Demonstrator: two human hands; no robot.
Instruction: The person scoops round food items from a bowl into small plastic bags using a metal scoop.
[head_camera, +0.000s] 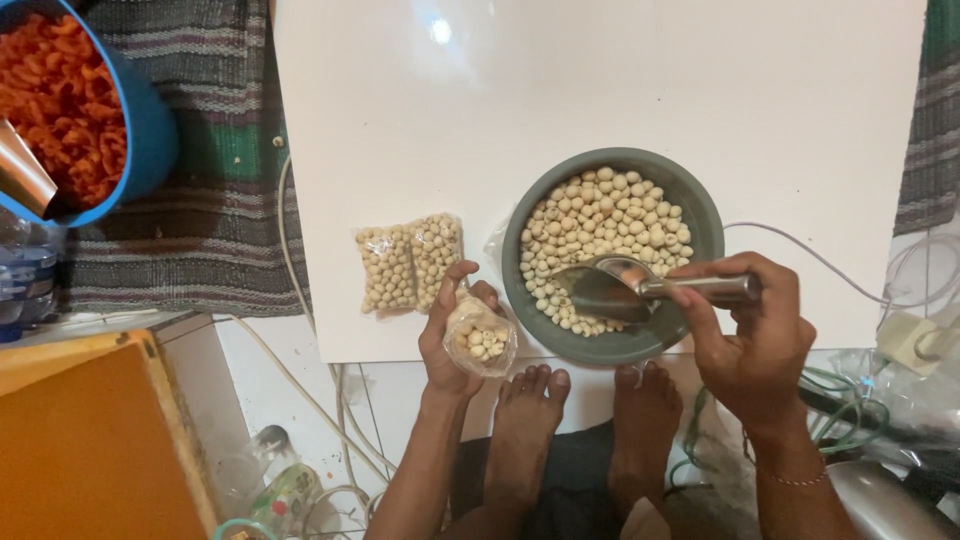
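We worked over a low, glossy white desk (600, 90) set on a pale floor, with a striped woven mat (200, 150) lying behind and beside it and loose cables trailing around its edges. Our left hand (455, 335) was closed around a small clear plastic bag (480, 338) partly filled with round, cream-coloured pellets, held at the desk's near edge just beside the grey bowl (700, 215). That round bowl sat on the desk near its front edge, heaped with the same smooth beige balls. Our right hand (745, 335) gripped the handle of a shiny metal scoop (612, 292), its blade resting over the bowl's contents. Two filled, sealed bags (410, 262) lay flat on the desk left of the bowl. A blue tub (150, 130) of crinkled orange snacks stood at the far left.
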